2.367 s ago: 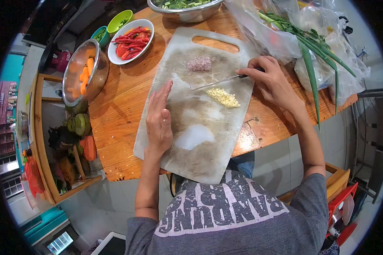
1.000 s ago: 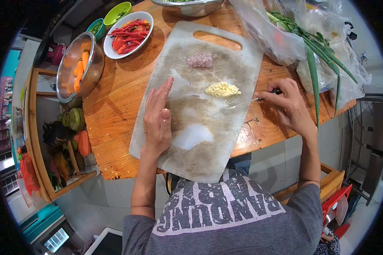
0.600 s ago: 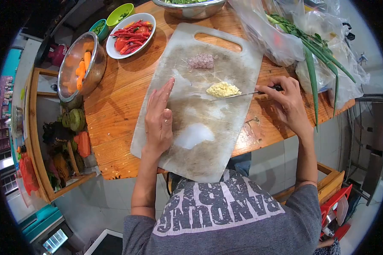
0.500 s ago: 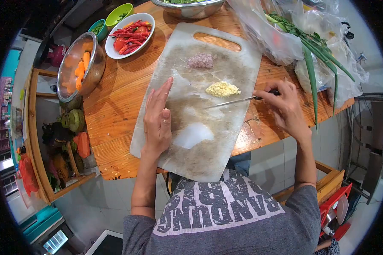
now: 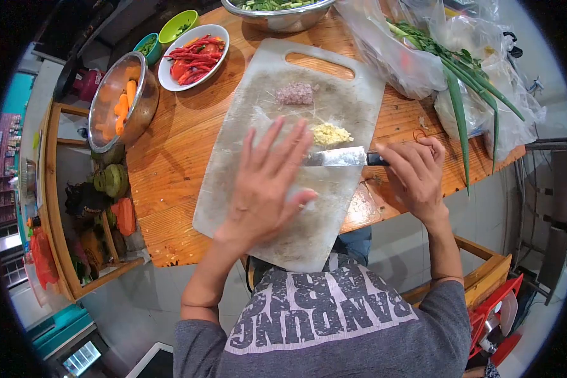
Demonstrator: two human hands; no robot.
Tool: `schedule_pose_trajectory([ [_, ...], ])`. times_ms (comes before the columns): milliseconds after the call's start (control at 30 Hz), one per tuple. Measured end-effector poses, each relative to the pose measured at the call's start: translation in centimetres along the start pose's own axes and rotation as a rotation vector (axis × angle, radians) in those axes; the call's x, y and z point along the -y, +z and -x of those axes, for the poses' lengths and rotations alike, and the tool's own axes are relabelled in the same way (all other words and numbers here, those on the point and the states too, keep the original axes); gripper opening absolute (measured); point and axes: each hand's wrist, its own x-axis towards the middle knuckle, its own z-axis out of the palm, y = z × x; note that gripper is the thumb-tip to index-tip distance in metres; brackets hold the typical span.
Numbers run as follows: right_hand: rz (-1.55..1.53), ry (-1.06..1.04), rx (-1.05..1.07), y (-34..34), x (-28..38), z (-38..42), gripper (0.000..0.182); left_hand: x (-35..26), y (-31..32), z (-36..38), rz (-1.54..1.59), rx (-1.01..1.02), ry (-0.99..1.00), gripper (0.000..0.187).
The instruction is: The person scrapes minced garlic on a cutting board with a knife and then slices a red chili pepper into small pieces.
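Note:
My right hand (image 5: pixel 416 176) grips the dark handle of a kitchen knife (image 5: pixel 340 157) at the board's right edge. The blade lies nearly flat over the white cutting board (image 5: pixel 233 151), just below a small heap of minced garlic (image 5: pixel 331 133). My left hand (image 5: pixel 268 183) is open with its fingers spread over the middle of the board, fingertips close to the knife's tip. It hides part of the board and most of a pale patch there. Farther up the board sits a small pile of finely chopped shallot (image 5: pixel 295 94).
At the left are a metal bowl of carrots (image 5: pixel 123 107), a white bowl of red chilies and tomatoes (image 5: pixel 194 60), and green and teal bowls. A metal bowl of cut greens (image 5: pixel 280 16) stands at the top. Plastic bags with spring onions (image 5: pixel 458 88) occupy the right.
My left hand has moved right across the board and spread its fingers. The knife has turned so that its broad blade side shows, and my right hand has shifted slightly down.

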Motion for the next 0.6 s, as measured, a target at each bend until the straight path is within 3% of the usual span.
schedule_pose_trajectory([
  [67, 0.049, -0.004, -0.012, 0.1, -0.4, 0.3, 0.040, -1.7, 0.3, -0.8, -0.053, 0.043, 0.039, 0.080],
  [267, 0.091, 0.009, -0.051, -0.7, 0.5, -0.2, 0.022, -5.0, 1.9, -2.5, -0.063, 0.083, 0.016, 0.085],
  [600, 0.131, 0.024, -0.051, -1.2, 0.4, 0.4, 0.017, -4.1, 3.3, -2.5, -0.172, 0.076, -0.008, 0.090],
])
